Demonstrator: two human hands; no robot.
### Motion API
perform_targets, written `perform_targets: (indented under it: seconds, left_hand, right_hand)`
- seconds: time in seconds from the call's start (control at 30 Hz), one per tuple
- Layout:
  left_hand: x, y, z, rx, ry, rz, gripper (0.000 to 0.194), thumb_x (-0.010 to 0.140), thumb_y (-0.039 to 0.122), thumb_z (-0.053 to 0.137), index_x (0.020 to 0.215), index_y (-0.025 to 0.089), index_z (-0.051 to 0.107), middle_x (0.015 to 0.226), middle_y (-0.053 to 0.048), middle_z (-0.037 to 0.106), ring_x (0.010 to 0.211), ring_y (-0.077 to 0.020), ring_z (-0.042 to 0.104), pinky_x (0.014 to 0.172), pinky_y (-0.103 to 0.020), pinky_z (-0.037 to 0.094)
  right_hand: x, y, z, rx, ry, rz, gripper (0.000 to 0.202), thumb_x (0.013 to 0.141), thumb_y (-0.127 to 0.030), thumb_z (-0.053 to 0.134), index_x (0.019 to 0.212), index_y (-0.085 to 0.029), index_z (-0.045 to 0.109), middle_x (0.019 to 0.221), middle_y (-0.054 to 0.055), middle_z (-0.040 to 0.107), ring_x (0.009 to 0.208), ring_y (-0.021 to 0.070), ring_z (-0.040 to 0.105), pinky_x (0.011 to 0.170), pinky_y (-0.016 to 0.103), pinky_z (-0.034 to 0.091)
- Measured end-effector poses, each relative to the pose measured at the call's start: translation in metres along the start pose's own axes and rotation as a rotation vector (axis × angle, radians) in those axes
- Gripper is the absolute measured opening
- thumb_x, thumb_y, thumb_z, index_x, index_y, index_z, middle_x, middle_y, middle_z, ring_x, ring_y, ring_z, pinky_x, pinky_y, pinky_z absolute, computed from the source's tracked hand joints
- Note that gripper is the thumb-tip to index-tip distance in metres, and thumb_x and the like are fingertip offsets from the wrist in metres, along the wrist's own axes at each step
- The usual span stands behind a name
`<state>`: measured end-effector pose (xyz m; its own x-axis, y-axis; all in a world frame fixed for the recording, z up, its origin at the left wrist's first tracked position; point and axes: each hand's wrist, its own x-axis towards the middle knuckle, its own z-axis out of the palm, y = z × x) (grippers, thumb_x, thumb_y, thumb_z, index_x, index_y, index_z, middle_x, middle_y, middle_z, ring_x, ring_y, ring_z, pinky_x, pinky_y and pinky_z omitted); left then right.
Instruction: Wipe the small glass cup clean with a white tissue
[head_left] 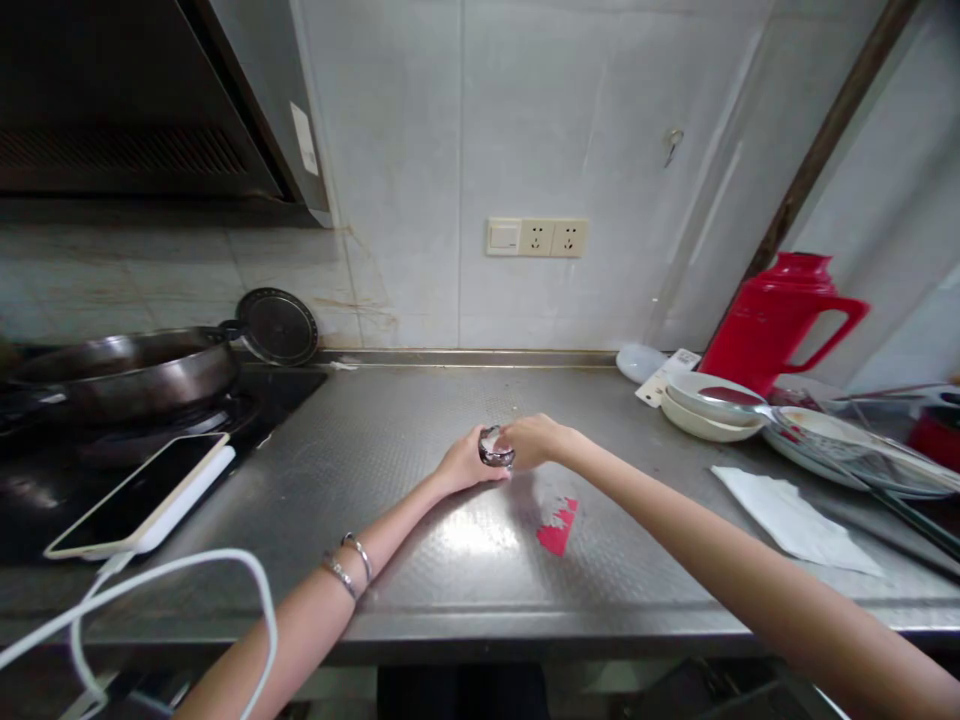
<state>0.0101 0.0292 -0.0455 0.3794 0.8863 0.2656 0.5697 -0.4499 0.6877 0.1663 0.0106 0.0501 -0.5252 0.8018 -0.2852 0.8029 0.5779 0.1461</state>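
So both hands are close together just above the middle of a textured metal counter (390, 440), working over one small round thing with a dark shiny rim (496, 459). The left hand (460, 464) has it clamped, fingers wrapped round the side, and the right hand (535, 440) is right up against it with fingertips bent down at the top, where something pale shows inside. Honestly can't tell if those right fingers are pinching anything or just poking in, since the knuckles hide it, and it's too small to say what the round thing is. Two bangles (348, 567) sit on the left wrist. Just nearer the body, a torn red scrap (553, 535) with a ragged pale edge lies flat on the metal. Off to the right there's a white paper sheet (795, 520), then a couple of stacked pale bowls (701, 425) with a spoon (724, 397) across the top, and a red thermos (769, 325) standing behind them. Over on the left, a metal pan (150, 375) is on the black stovetop, with a phone (142, 495) near it and a white cable (217, 555) looping across the foreground.
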Motion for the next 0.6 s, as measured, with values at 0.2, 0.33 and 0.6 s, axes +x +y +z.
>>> perform_targets:
  seconds: [0.2,0.33,0.6]
  left_hand:
    - [0.000,-0.002,0.000,0.019,0.002,0.005,0.079,0.051,0.046,0.078,0.119,0.019,0.049,0.106,-0.007,0.067,0.095,-0.0257,0.064,0.079,-0.034,0.049]
    - [0.000,-0.003,0.001,0.011,0.001,0.008,0.078,0.051,0.045,0.078,0.118,0.020,0.048,0.106,-0.007,0.067,0.094,-0.0253,0.065,0.077,-0.032,0.050]
    - [0.001,-0.002,0.001,-0.091,-0.020,-0.013,0.075,0.050,0.043,0.079,0.114,0.019,0.050,0.101,-0.006,0.068,0.088,-0.0222,0.066,0.075,-0.030,0.050]
  right_hand:
    - [-0.008,0.006,-0.004,0.152,0.077,-0.098,0.042,0.074,-0.033,0.055,0.116,-0.034,0.058,0.126,0.003,0.059,0.106,0.0272,0.060,0.072,0.032,0.048]
    - [-0.005,-0.001,-0.001,0.088,0.025,-0.108,0.037,0.074,-0.032,0.055,0.110,-0.033,0.060,0.123,0.003,0.060,0.105,0.0274,0.060,0.070,0.032,0.049]
    - [-0.002,0.001,-0.002,0.048,-0.063,0.010,0.043,0.072,-0.029,0.059,0.115,-0.034,0.058,0.109,0.007,0.067,0.097,0.0314,0.064,0.067,0.036,0.049]
